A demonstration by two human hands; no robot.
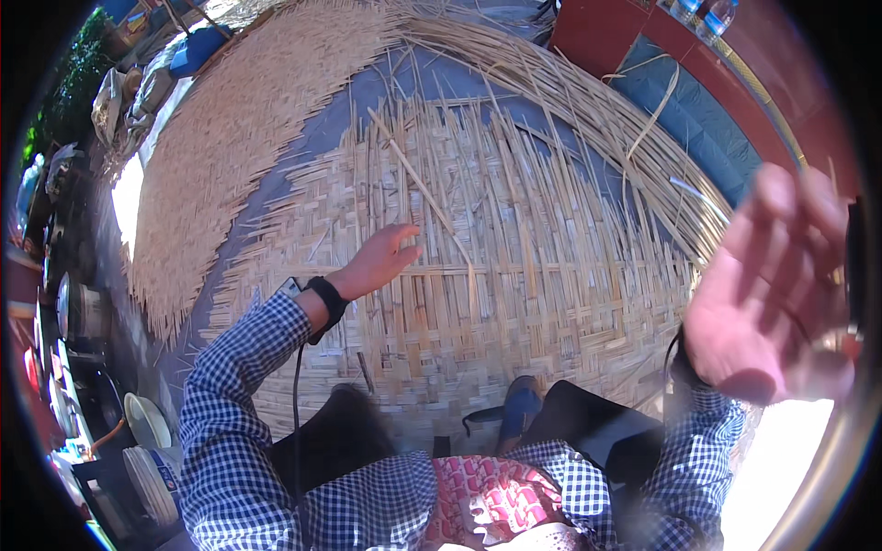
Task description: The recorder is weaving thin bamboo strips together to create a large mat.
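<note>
A partly woven bamboo-strip mat (514,275) lies on the ground in front of me, its loose strip ends fanning outward at the far side. My left hand (378,260) reaches over the mat with fingers apart, resting on or just above the woven strips, a dark band on its wrist. My right hand (770,289) is raised close to the camera at the right, palm open and fingers spread, holding nothing. A single long loose strip (418,179) lies diagonally across the mat beyond my left hand.
A second large woven mat (220,156) lies to the left. A heap of loose bamboo strips (570,92) curves along the far side. Bowls and pots (147,450) stand at the lower left. A blue sandal (522,404) sits on the mat's near edge.
</note>
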